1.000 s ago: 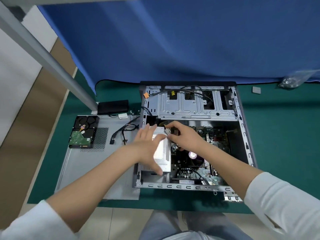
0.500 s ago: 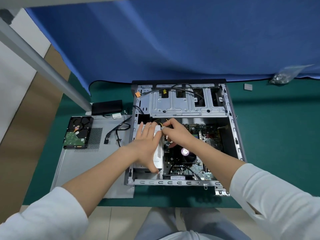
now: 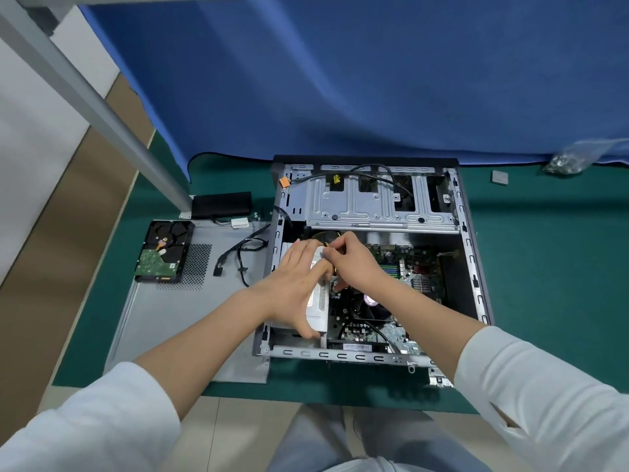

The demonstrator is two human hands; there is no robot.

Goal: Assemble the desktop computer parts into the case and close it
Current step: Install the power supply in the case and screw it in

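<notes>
The computer case, a grey sheet-metal box with slotted rails, lies open on its side on the desk, its near rail close to the desk's front edge. The desk is covered in a flat dark green mat. Two bare forearms in pushed-up white sleeves reach over that near rail into the case.

The left hand lies spread over the power supply, a boxy, dull silver metal unit in the near left corner of the case, fingers straight along its top and thumb hooked at its near end. The right hand is just beside it, touching the left fingertips, its fingers curled and pinching a thin bundle of yellow and dark wires at the far end of the power supply. Under the right wrist sits the green motherboard, crowded with small parts, a ribbed heat sink and a round fan.

Left of the case, the flat grey side panel rests on the desk, with a perforated vent patch. A hard drive lies on its far left corner, circuit board up, and a loose black cable curls near the panel's right edge.

Farther back inside the case is a ribbed, stamped metal drive cage. A crinkled clear bag lies at the desk's far right, against a blue cloth backdrop.
</notes>
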